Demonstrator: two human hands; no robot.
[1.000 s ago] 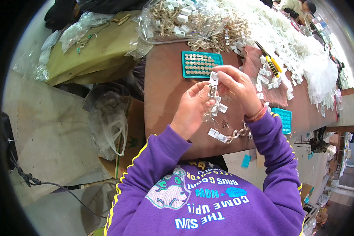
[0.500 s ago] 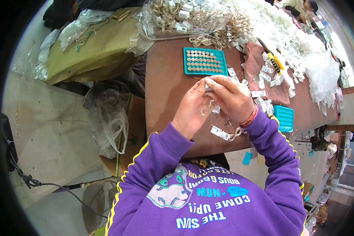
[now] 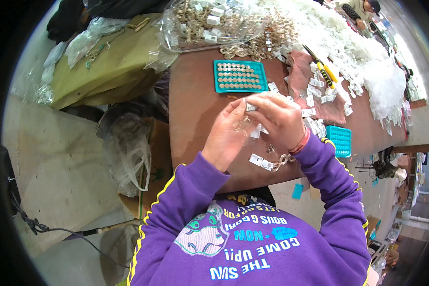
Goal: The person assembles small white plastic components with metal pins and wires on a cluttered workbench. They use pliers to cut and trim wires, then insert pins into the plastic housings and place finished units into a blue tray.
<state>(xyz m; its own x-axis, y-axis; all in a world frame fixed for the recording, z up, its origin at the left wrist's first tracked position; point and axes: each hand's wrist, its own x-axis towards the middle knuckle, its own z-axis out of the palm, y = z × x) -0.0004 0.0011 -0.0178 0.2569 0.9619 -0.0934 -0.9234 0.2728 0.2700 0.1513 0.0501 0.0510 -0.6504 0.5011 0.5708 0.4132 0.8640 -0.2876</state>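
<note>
My left hand (image 3: 225, 137) and my right hand (image 3: 280, 120) meet above the brown table, fingertips pinched together. Between them is a small white plastic box (image 3: 250, 107), mostly covered by the fingers. A thin coil of clear wire (image 3: 241, 126) hangs from it in front of my left palm. Just beyond my hands lies a teal tray (image 3: 217, 76) bearing rows of round silver button cells (image 3: 240, 75). Below my right hand, white plastic boxes (image 3: 261, 162) lie on the table with coiled wire (image 3: 284, 161) attached.
A large heap of white pieces (image 3: 338, 43) covers the far right. Yellow-handled pliers (image 3: 326, 74) rest on a pink cloth (image 3: 298, 71). Another teal tray (image 3: 338, 140) stands at right. A clear bag (image 3: 214, 28) of wired boxes lies at the back. Someone else sits far right.
The view has shifted slightly, so the table things appear a little further left. Both hands stay together on the small white box, with the fingers slightly rearranged.
</note>
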